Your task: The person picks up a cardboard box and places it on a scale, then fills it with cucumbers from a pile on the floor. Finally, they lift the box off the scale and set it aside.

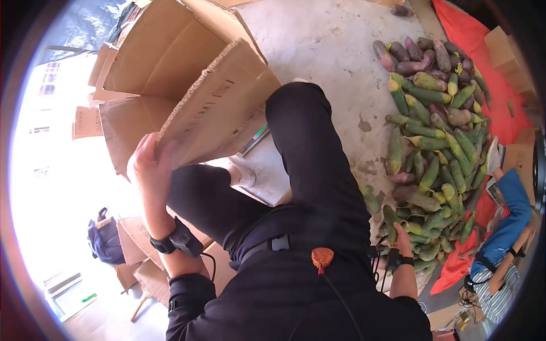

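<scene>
An open cardboard box (222,102) stands tilted in front of me, its flaps spread. My left hand (151,165) is closed on the lower edge of its near side, slightly blurred. My right hand (402,241) is down at my right side, closed around a long green radish (390,221) at the near edge of a large heap. Part of the right hand's fingers is hidden behind the radish. The heap of green radishes (443,142) spreads over the floor to the right, with purple-skinned radishes (424,59) at its far end.
A red sheet (472,34) borders the heap. Another person in blue trousers (509,207) is at the far right. More cardboard (133,244) and a dark blue bag (105,236) lie to my left. Between my legs is part of a scale-like platform (261,173).
</scene>
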Demonstrator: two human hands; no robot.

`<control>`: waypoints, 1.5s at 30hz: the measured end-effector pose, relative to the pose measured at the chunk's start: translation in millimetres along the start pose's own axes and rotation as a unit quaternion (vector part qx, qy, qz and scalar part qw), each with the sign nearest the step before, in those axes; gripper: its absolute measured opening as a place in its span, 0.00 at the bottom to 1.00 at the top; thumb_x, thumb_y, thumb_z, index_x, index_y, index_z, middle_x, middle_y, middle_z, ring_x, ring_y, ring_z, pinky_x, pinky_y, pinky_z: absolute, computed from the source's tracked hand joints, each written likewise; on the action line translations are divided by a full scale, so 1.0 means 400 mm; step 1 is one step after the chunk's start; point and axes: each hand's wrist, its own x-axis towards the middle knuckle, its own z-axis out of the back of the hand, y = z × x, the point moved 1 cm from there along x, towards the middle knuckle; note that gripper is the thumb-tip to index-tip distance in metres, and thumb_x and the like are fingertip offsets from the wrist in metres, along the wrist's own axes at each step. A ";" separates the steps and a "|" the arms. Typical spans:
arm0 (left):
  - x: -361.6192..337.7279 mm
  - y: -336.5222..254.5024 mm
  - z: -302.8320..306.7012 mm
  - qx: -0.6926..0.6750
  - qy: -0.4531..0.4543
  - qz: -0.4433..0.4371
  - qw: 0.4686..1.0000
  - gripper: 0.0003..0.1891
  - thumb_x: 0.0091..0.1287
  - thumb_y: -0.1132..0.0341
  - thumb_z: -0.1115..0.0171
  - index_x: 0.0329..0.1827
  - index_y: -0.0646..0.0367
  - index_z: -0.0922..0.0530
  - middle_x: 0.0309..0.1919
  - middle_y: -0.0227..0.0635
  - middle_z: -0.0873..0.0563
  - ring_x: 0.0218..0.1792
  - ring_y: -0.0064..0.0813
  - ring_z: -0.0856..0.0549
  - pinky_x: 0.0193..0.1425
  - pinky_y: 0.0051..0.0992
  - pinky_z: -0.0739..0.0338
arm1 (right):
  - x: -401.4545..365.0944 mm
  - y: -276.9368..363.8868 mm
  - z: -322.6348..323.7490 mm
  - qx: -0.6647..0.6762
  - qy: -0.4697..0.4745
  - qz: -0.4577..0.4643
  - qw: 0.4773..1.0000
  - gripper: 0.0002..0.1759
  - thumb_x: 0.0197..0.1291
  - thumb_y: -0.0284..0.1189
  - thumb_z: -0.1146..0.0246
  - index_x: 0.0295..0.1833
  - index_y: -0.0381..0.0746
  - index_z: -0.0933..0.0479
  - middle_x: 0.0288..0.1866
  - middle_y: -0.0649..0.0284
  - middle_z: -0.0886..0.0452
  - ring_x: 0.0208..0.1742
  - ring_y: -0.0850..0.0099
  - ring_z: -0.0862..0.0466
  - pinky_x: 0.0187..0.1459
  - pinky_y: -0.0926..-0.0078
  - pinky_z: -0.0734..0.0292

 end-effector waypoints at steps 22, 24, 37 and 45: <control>-0.015 -0.021 0.008 0.056 0.005 -0.018 0.998 0.09 0.57 0.65 0.38 0.38 0.59 0.23 0.32 0.40 0.18 0.33 0.43 0.19 0.38 0.32 0.26 | -1.028 0.841 -0.968 -0.378 0.121 0.811 0.430 0.25 0.43 0.49 0.35 0.36 0.37 0.19 0.31 0.57 0.18 0.34 0.63 0.18 0.38 0.65 0.24; -0.014 0.009 -0.002 0.066 -0.002 -0.031 0.997 0.09 0.58 0.65 0.38 0.38 0.59 0.22 0.31 0.40 0.18 0.33 0.43 0.19 0.37 0.32 0.26 | -1.011 0.829 -1.035 -0.466 0.106 0.788 0.387 0.18 0.43 0.43 0.35 0.36 0.42 0.18 0.31 0.62 0.17 0.37 0.64 0.18 0.40 0.67 0.25; -0.018 0.045 -0.019 -0.006 -0.004 -0.024 1.000 0.08 0.61 0.69 0.38 0.40 0.64 0.21 0.30 0.36 0.16 0.31 0.23 0.18 0.38 0.21 0.25 | -0.362 0.824 -0.532 -0.368 0.039 0.669 0.645 0.14 0.55 0.32 0.38 0.43 0.34 0.24 0.34 0.61 0.19 0.36 0.72 0.20 0.39 0.74 0.25; -0.001 0.084 -0.028 -0.098 0.014 0.031 0.995 0.10 0.64 0.70 0.41 0.44 0.67 0.22 0.36 0.36 0.15 0.35 0.21 0.18 0.41 0.22 0.25 | 0.212 0.311 -0.251 -0.671 -0.043 0.356 0.649 0.12 0.47 0.28 0.44 0.34 0.32 0.21 0.37 0.47 0.19 0.42 0.50 0.20 0.44 0.56 0.25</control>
